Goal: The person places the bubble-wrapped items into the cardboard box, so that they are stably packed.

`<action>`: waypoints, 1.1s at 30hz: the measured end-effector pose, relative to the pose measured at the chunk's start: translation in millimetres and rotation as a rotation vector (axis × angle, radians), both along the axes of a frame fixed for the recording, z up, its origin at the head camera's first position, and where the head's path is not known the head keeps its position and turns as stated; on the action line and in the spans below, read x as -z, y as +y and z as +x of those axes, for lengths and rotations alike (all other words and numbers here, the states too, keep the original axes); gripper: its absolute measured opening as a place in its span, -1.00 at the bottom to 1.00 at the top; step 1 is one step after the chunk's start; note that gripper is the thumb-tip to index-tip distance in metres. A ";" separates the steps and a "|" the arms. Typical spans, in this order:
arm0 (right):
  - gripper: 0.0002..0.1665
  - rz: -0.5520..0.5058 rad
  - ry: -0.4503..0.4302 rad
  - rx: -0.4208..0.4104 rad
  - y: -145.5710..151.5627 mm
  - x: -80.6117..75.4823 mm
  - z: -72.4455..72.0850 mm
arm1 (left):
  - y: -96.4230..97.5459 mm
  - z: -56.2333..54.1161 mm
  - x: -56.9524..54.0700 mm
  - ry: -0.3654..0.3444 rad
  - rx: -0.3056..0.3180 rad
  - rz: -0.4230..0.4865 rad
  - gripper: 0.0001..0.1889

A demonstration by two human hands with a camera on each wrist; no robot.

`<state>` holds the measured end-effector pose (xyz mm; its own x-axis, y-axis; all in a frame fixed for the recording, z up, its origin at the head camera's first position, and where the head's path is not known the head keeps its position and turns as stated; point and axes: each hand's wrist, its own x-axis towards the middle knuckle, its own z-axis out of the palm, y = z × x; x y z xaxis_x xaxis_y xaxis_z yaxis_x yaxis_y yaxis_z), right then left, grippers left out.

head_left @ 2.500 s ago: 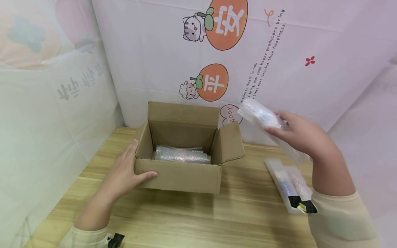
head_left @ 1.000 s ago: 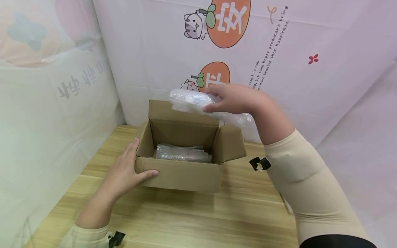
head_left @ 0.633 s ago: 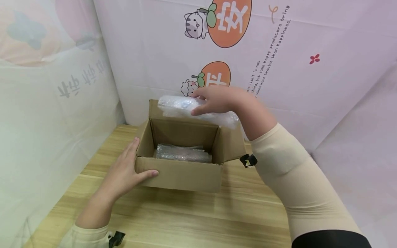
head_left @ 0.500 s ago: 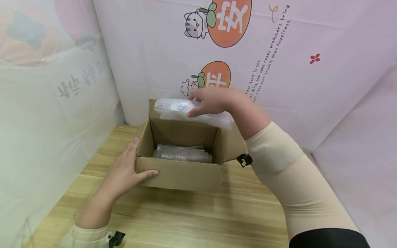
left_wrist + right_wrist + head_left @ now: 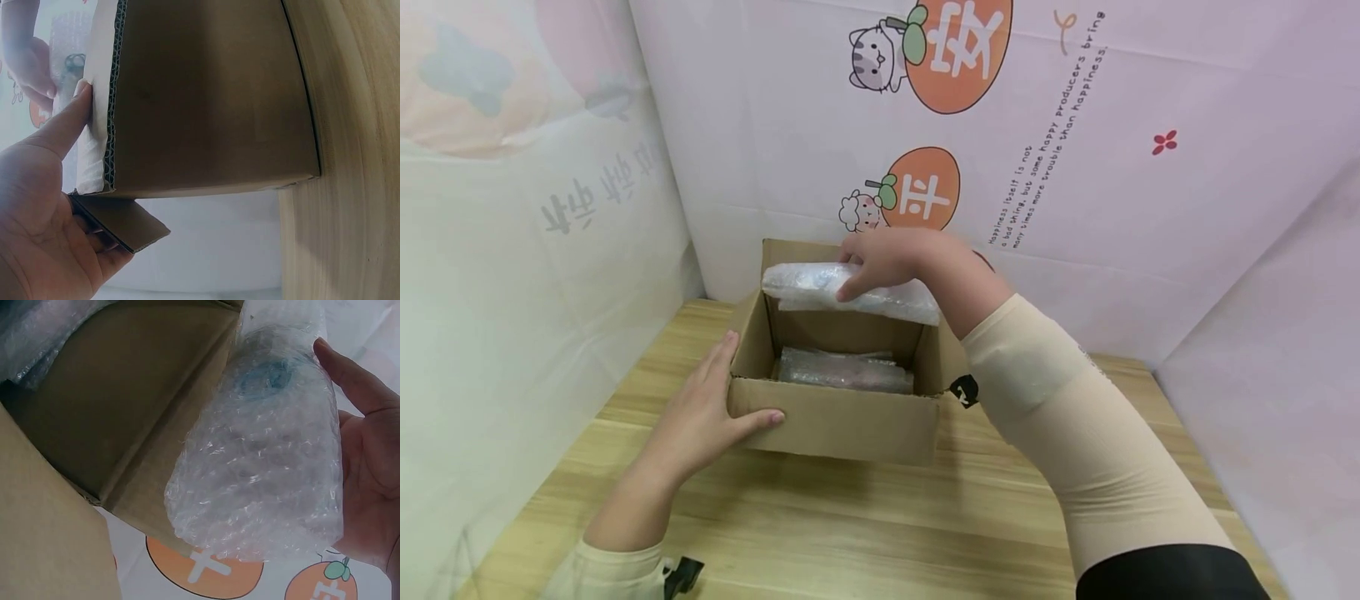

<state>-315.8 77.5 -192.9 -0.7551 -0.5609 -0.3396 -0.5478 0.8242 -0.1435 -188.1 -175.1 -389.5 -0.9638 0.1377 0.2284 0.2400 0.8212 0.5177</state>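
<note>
While the left hand (image 5: 700, 417) rests on the near left corner of the box (image 5: 842, 425), its thumb lies along the front flap and its fingers extend along the left side flap, relaxed and not clenched. The right hand (image 5: 887, 260) reaches in from the other side, wrist bent and back of the hand uppermost, gripping a bubble-wrapped packet (image 5: 886, 302) between thumb and fingers. That packet is held lengthwise across the far part of the box, in front of the back flap (image 5: 790, 250) and above the bundle inside. A blue patch (image 5: 269, 378) shows through its wrapping in the right wrist view.

The cardboard box stands on the wooden counter (image 5: 850, 533) with its flaps spread. On its floor lies a bubble-wrapped bundle (image 5: 842, 372), stretched from side to side; how many pieces make it up cannot be told.

The packet and the right hand cover much of the back flap, and the right forearm hides most of the right side flap. The beige sleeve (image 5: 1075, 417) of that arm, with a black band (image 5: 1168, 573) further up, crosses the right part of the counter. Behind stands a white cloth (image 5: 737, 125) printed with cartoon oranges, animals and lettering; a pale sheet (image 5: 587, 333) hangs at the left.
</note>
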 end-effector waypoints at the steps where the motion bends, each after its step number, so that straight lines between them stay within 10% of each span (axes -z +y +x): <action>1: -0.17 0.001 -0.011 0.006 -1.4 2.3 -0.7 | 0.0 -0.1 -0.1 -0.003 0.000 0.000 0.34; 33: -0.26 0.132 -0.133 -0.010 -34.7 55.7 -16.3 | -0.3 -0.7 0.7 0.000 0.007 0.016 0.33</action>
